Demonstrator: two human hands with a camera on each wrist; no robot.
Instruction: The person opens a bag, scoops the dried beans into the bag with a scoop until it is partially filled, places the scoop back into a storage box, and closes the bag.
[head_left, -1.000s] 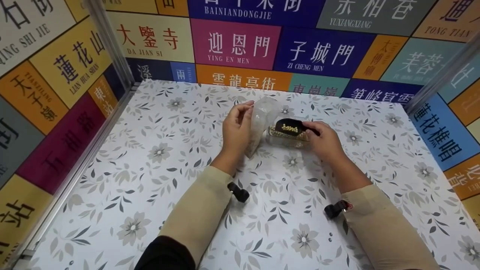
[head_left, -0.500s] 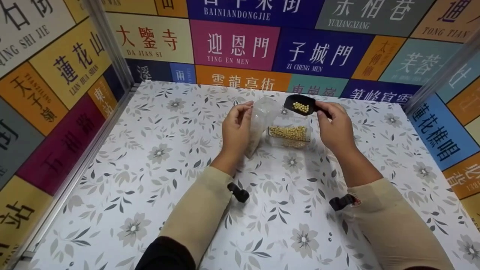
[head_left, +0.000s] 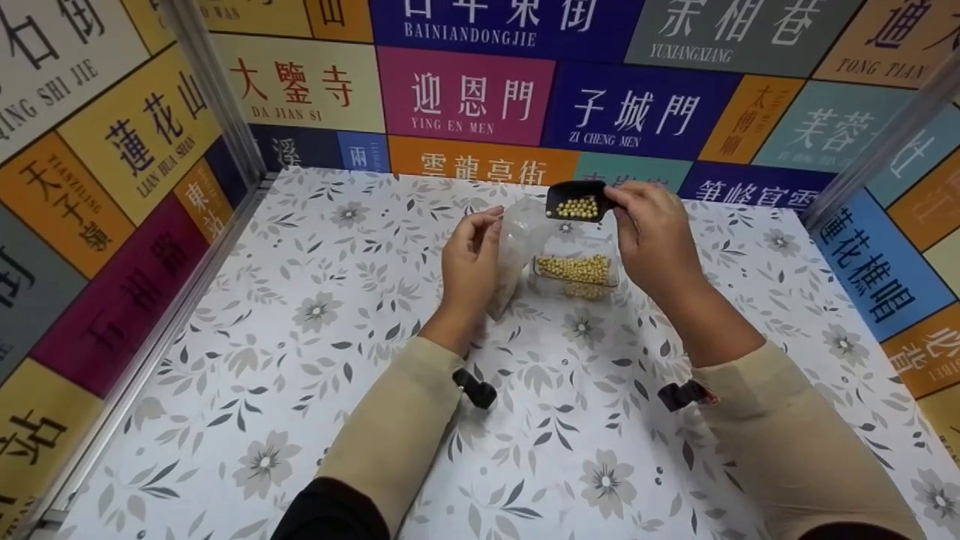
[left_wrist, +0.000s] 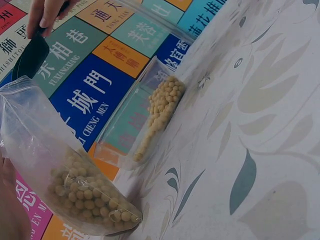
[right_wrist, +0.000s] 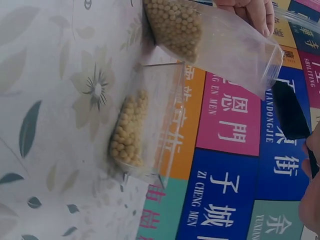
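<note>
My left hand [head_left: 471, 259] pinches the upper edge of a clear plastic bag [left_wrist: 37, 127], which stands on the table with many soybeans [left_wrist: 87, 192] in its lower part. Between thumb and fingers, my right hand [head_left: 658, 232] holds the handle of a black scoop [head_left: 559, 196]. A small load of soybeans [head_left: 577, 208] lies in the scoop. Its front end is at the bag's mouth in both wrist views. Below the scoop, right of the bag, a clear plastic box [head_left: 536, 283] holds more soybeans [right_wrist: 131, 132].
The table [head_left: 360, 450] wears a white cloth with grey flowers and leaves. Close behind the bag and box rises a back wall [head_left: 465, 94] of coloured name panels. A similar panelled wall [head_left: 124, 292] borders the left side, and another [head_left: 874, 270] the right.
The scoop has come up out of the box with soybeans in it. My right hand has then moved it left, over to the bag's mouth. My left hand and the bag stay put.
</note>
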